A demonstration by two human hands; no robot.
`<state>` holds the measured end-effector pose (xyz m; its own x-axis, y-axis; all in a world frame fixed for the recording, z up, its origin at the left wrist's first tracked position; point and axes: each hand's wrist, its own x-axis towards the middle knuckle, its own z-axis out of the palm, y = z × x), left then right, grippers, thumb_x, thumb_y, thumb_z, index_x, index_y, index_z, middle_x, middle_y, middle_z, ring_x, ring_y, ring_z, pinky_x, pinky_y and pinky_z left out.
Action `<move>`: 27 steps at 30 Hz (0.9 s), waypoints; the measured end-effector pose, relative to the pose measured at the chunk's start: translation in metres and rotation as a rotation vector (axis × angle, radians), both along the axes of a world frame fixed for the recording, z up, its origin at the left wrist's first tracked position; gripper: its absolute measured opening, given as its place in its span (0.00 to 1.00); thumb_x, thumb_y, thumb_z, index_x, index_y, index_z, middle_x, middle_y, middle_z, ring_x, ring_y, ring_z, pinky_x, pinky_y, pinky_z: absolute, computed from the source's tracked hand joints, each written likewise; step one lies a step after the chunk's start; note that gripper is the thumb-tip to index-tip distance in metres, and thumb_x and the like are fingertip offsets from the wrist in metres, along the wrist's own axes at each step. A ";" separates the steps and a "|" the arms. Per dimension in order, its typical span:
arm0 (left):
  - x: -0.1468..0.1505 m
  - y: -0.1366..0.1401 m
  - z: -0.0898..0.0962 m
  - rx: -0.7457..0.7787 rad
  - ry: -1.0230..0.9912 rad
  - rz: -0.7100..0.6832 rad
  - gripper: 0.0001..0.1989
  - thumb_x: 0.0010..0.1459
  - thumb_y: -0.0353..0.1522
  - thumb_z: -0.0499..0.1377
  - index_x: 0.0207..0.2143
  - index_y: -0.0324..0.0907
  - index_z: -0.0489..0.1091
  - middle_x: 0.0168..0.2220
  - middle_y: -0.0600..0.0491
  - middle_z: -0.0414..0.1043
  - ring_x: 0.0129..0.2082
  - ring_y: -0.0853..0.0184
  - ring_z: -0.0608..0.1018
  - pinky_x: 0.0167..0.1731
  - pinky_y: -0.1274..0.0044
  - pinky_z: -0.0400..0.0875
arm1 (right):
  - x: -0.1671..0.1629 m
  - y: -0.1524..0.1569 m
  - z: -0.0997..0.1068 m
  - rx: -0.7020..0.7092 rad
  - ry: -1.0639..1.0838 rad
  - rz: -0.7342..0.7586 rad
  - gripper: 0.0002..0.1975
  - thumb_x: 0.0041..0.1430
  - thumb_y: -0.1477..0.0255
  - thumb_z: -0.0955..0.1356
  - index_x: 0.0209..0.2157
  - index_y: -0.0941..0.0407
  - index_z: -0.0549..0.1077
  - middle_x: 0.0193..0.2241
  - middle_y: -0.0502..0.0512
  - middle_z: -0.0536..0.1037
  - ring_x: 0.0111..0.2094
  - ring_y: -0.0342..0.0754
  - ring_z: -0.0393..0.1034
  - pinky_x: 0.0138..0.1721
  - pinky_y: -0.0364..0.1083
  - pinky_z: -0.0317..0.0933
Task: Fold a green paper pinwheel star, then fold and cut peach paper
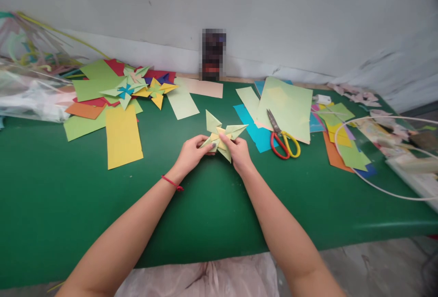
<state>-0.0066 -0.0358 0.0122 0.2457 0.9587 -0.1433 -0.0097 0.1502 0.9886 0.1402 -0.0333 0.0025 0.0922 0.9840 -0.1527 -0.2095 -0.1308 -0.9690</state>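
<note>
Between my hands is a pale green folded paper star (pixel 236 130) with a yellowish centre, raised a little over the green table (pixel 205 224). My left hand (pixel 193 153) pinches its lower left side, thumb on top. From the right, my right hand (pixel 239 152) grips it with the thumb pressed near the centre; the fingers beneath are mostly hidden. Scissors (pixel 282 138) with one red and one yellow handle lie to the right of my right hand, partly on a large pale green sheet (pixel 290 105). A yellow paper strip (pixel 123 137) rests to the left.
Finished paper stars (pixel 158 89) sit on coloured sheets at the back left, beside a clear plastic bag (pixel 37 94). A blurred upright object (pixel 212 55) leans at the wall. On the right are coloured paper pieces (pixel 345 142), a white cable (pixel 362 180) and scraps.
</note>
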 end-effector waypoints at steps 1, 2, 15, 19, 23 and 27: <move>0.001 0.000 0.000 -0.001 -0.008 0.005 0.14 0.49 0.38 0.61 0.35 0.38 0.69 0.32 0.52 0.75 0.29 0.66 0.78 0.35 0.72 0.74 | 0.000 0.000 0.000 0.003 -0.007 -0.009 0.18 0.44 0.61 0.72 0.34 0.60 0.77 0.34 0.58 0.80 0.38 0.54 0.74 0.41 0.50 0.67; 0.001 0.000 0.001 0.001 -0.012 0.012 0.14 0.49 0.38 0.61 0.35 0.38 0.69 0.33 0.52 0.75 0.29 0.67 0.78 0.35 0.72 0.74 | 0.000 0.000 0.001 0.006 -0.010 -0.019 0.18 0.44 0.61 0.72 0.33 0.60 0.77 0.34 0.58 0.80 0.38 0.54 0.74 0.41 0.50 0.67; 0.001 -0.003 0.003 0.058 0.086 -0.034 0.15 0.48 0.36 0.62 0.37 0.39 0.67 0.34 0.53 0.73 0.29 0.68 0.76 0.35 0.73 0.73 | -0.001 0.000 0.004 0.036 -0.015 -0.073 0.18 0.43 0.63 0.72 0.34 0.60 0.75 0.36 0.58 0.79 0.38 0.53 0.74 0.40 0.49 0.67; 0.003 -0.004 0.006 0.022 0.089 -0.051 0.11 0.48 0.35 0.61 0.34 0.38 0.68 0.30 0.54 0.72 0.27 0.69 0.77 0.32 0.75 0.73 | -0.005 -0.002 0.004 0.035 -0.056 -0.058 0.17 0.43 0.62 0.72 0.33 0.60 0.75 0.35 0.58 0.79 0.37 0.53 0.74 0.38 0.49 0.67; 0.004 -0.004 0.008 -0.016 0.049 -0.035 0.12 0.48 0.35 0.62 0.35 0.38 0.68 0.29 0.55 0.73 0.26 0.70 0.77 0.32 0.77 0.73 | -0.004 -0.004 0.006 0.065 -0.088 -0.050 0.16 0.44 0.63 0.72 0.33 0.60 0.75 0.34 0.58 0.79 0.36 0.52 0.74 0.38 0.48 0.67; 0.004 -0.005 0.008 -0.063 0.008 0.005 0.14 0.47 0.35 0.63 0.36 0.38 0.69 0.28 0.55 0.73 0.27 0.70 0.76 0.33 0.77 0.72 | -0.004 -0.004 0.007 0.070 -0.091 -0.044 0.17 0.44 0.62 0.72 0.33 0.60 0.75 0.35 0.58 0.79 0.37 0.53 0.73 0.40 0.49 0.67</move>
<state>-0.0029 -0.0409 0.0198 0.2399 0.9488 -0.2056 -0.0021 0.2123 0.9772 0.1363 -0.0368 0.0095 0.1454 0.9867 -0.0725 -0.1244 -0.0545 -0.9907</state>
